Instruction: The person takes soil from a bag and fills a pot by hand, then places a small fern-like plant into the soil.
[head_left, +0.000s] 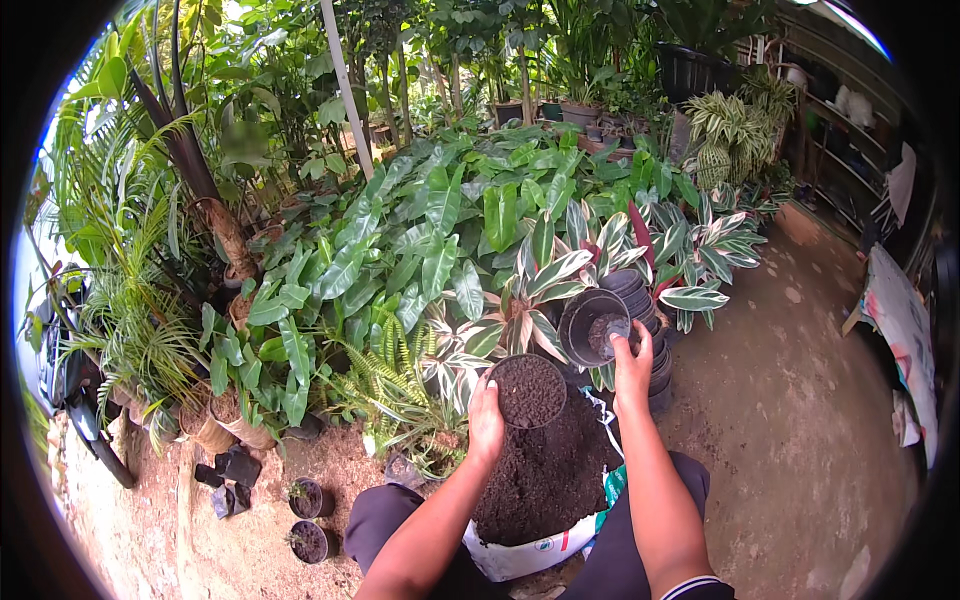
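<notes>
My left hand (486, 424) grips the left side of a round black plastic nursery pot (531, 391), which is filled with dark soil. In my right hand (632, 360) is the rim of a second black plastic pot (577, 330), tilted, with some soil and a greyish object inside that I cannot make out. Below both hands lies a heap of dark potting soil (546, 480) on an opened white and green sack (517, 561) between my knees. Behind the right hand stands a stack of black nursery pots (634, 296).
Two small potted seedlings (309, 541) stand on the ground at the left, near black plastic grow bags (229, 480). Dense leafy plants (442, 202) fill the space ahead, with variegated ones (555, 277) close to the pots. A metal shelf rack (847, 161) is at the far right.
</notes>
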